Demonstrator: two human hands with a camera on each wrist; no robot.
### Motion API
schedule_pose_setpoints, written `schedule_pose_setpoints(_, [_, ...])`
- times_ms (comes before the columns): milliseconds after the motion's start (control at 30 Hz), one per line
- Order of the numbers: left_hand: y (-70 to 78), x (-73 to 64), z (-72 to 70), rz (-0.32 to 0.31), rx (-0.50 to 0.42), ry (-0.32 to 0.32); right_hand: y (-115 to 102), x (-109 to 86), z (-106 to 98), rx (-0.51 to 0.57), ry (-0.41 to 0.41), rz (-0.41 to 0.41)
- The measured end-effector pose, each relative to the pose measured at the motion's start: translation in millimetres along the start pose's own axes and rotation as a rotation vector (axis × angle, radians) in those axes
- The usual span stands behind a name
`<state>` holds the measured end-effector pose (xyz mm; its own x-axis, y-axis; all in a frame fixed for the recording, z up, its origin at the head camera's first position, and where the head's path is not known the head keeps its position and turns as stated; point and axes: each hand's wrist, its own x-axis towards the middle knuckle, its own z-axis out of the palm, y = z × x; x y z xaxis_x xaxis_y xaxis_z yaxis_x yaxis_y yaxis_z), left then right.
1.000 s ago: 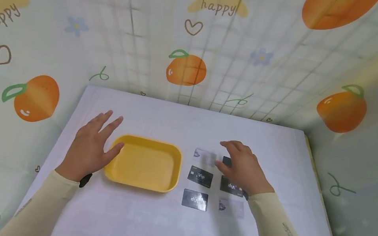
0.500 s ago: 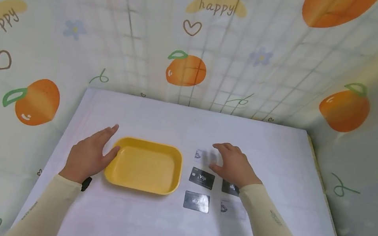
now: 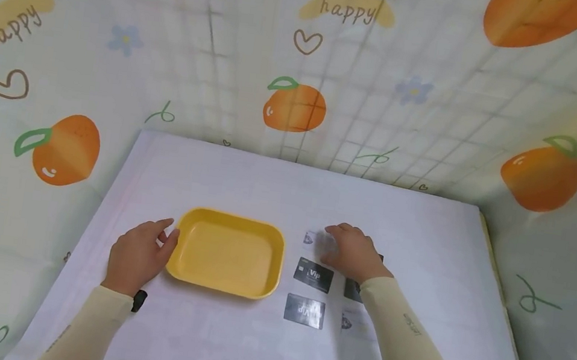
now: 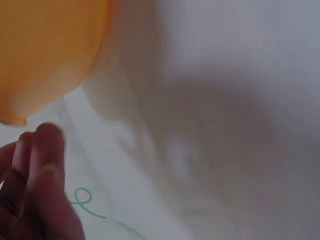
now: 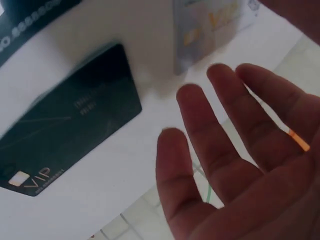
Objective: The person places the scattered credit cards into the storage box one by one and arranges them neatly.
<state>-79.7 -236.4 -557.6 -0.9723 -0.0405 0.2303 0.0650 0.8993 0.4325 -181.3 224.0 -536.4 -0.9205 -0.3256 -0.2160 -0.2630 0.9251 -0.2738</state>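
A yellow tray (image 3: 226, 254) lies on the white tabletop. At its left rim is my left hand (image 3: 139, 254), thumb and fingers close to the edge. Whether they touch it I cannot tell. My right hand (image 3: 354, 253) hovers over a pale card (image 3: 310, 239) with its fingers loosely bent, partly covering it. In the right wrist view those fingers (image 5: 192, 115) are spread, and the pale card (image 5: 215, 30) lies beyond their tips. Below it in the head view are a black VIP card (image 3: 313, 275) and a shiny grey card (image 3: 304, 311).
A second column of cards is partly hidden by my right hand and sleeve: a dark card (image 3: 353, 290) and a pale card (image 3: 354, 324), with a dark corner showing above. Patterned cloth (image 3: 215, 73) encloses the table's back and sides.
My right hand has moved left and lower over the upper pale card. My left hand has come down beside the tray's left rim, its fingers less spread. Tray and cards stay put.
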Motion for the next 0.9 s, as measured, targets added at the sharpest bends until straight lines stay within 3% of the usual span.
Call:
schedule_pose_setpoints(233, [1.9,-2.7,9.3,-0.005,-0.002,0.069,5,4.4,8,-0.037,-0.005,0.011])
schedule_pose_setpoints(700, [-1.8,-5.0,17.7,0.008,0.001,0.077,8,8.1,8,0.048,-0.009,0.01])
schedule_pose_setpoints(900, [-2.4,-4.8,20.5,0.039,-0.006,0.123,6,11.4,5,0.093,-0.023,0.025])
